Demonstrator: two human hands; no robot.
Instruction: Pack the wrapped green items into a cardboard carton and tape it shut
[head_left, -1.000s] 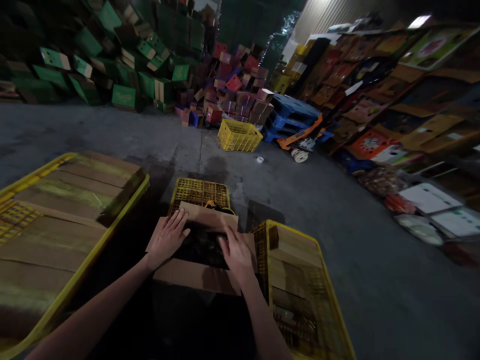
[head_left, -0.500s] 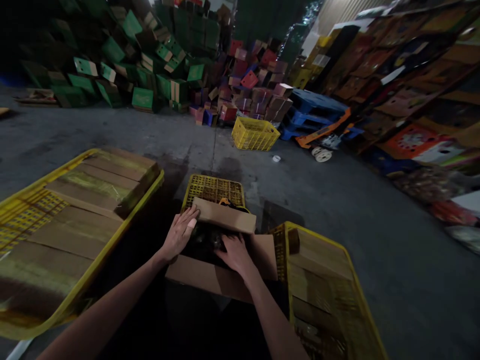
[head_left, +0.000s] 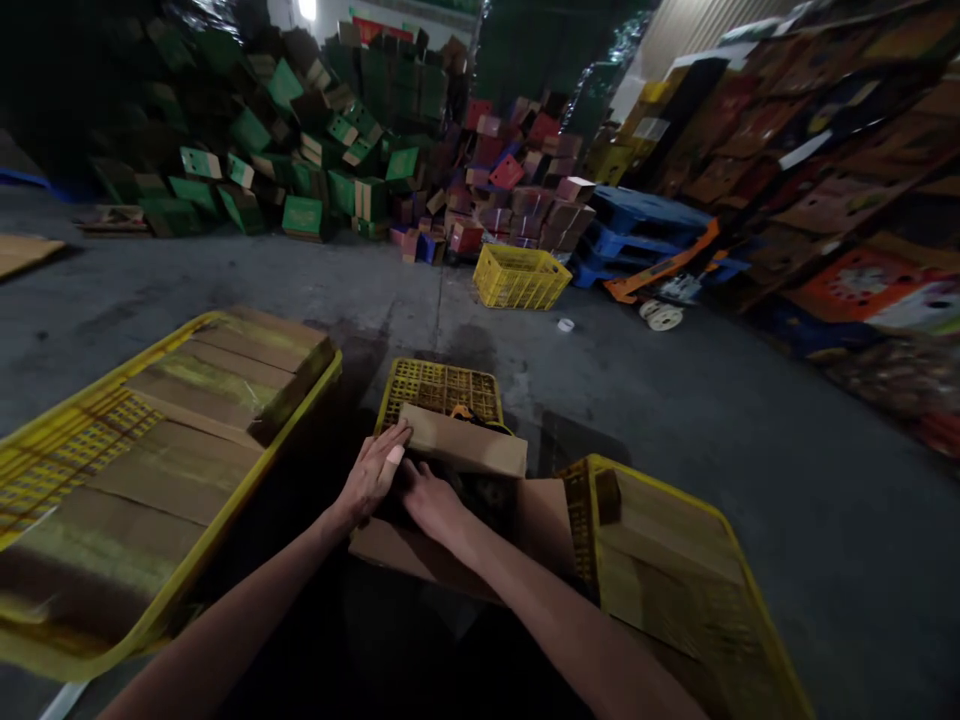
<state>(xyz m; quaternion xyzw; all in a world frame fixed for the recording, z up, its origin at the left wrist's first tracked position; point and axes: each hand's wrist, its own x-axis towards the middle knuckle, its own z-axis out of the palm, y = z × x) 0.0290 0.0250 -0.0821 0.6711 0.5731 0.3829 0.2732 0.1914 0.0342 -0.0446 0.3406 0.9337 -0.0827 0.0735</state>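
Note:
An open cardboard box (head_left: pixel 544 515) with its flaps raised stands in front of me, its inside dark. My left hand (head_left: pixel 371 475) lies with stretched fingers against the left end of the far flap; a pale patch shows on its thumb. Inside the box, toward its left side, is my right hand (head_left: pixel 431 500), beside the left one. Its fingertips are lost in shadow, and I cannot make out whether they hold anything. Dark contents show dimly to the right of that hand. Behind the far flap, something orange and black (head_left: pixel 463 412) sits on an upturned-looking yellow crate (head_left: pixel 439 378).
Yellow crates with flat, taped cardboard boxes stand at my left (head_left: pixel 225 375) and right (head_left: pixel 664 535). Farther off are another yellow crate (head_left: pixel 521 278), a roll of tape (head_left: pixel 565 325), blue pallets (head_left: pixel 645 215) and an orange pallet jack (head_left: pixel 667 270). Green boxes (head_left: pixel 304 215) are heaped behind.
My right hand has moved left inside the box, close to my left hand. The left hand stays at the far flap. The whole view has shifted slightly.

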